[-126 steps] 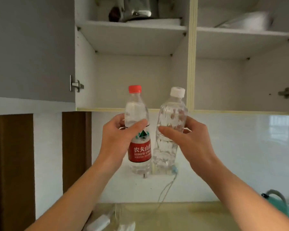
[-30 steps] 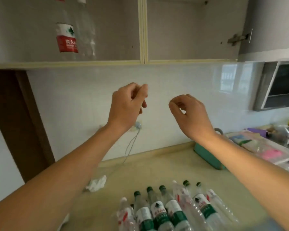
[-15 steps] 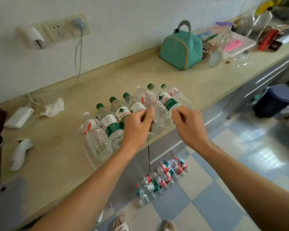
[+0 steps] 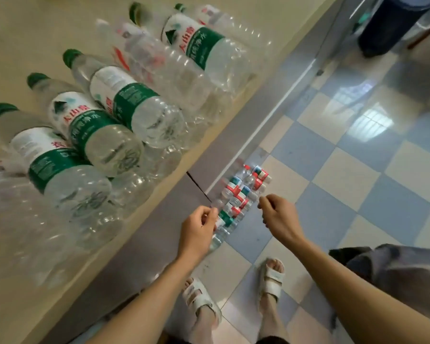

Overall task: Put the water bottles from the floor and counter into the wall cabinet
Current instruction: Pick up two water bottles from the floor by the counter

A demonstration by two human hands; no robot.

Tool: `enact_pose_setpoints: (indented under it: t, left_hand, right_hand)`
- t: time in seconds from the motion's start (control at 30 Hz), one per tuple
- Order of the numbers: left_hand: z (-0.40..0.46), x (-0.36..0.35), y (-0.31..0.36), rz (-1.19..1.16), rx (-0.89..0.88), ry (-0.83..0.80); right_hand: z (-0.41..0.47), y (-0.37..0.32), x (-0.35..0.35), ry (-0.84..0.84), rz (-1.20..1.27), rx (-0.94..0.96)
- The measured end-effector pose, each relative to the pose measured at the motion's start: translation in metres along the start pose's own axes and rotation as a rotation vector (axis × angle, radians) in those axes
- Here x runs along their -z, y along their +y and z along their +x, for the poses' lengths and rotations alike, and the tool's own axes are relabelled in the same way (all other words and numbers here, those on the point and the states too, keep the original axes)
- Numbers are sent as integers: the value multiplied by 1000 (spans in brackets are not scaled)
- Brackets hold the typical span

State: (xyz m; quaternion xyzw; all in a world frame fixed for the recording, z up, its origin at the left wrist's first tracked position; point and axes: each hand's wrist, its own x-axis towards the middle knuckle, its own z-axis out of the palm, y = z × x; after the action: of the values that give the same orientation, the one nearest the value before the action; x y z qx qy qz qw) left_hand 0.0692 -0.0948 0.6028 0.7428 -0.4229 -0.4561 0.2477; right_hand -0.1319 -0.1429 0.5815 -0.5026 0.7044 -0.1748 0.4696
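Note:
Several clear water bottles with green caps and green-white labels lie side by side on the beige counter, bases toward its front edge. More bottles with red and green labels stand clustered on the checkered floor against the grey cabinet front. My left hand and my right hand hang above that floor cluster with loosely curled fingers, holding nothing. The wall cabinet is out of view.
The grey base cabinet front runs diagonally under the counter edge. My feet in white sandals stand on the blue and cream tiles. A dark bin sits at the top right. Grey cloth shows at right.
Two bottles were set in the wall cabinet and released. My view then dropped from the cabinet to the counter and floor, and both empty hands came down past the counter edge toward the floor bottles.

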Motion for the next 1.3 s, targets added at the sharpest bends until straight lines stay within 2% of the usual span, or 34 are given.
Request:
enact_pose_setpoints:
  t: [0.13,0.3,0.57,0.7,0.83,1.0,1.1,1.2,1.3]
  left_hand:
    - [43,-53,-71,25,113,-18]
    - [103,-129,-158,5,264,60]
    - [179,-220,-311,61,475,206]
    - [207,-251,-376,85,640,350]
    - [228,-267,-426,77,732,483]
    - [240,-281,-463,-128,680,452]
    - [240,-285,-470,-221,684,478]
    - [237,-283,-469,-258,664,511]
    - [233,-282,-467,-344,689,547]
  right_hand:
    - [37,82,-35,-66,-10,-117]
    - [94,172,-74,-133,-22,-156]
    - [206,290,-143,-166,-79,-111]
    - [255,330,-181,-174,-75,-72]
    - [296,355,-210,-139,-49,-25]
    - [337,359,-230,-43,-16,25]
    - [352,353,-240,29,110,3]
    - [368,350,-248,39,295,-122]
    - [386,348,-251,1,485,-341]
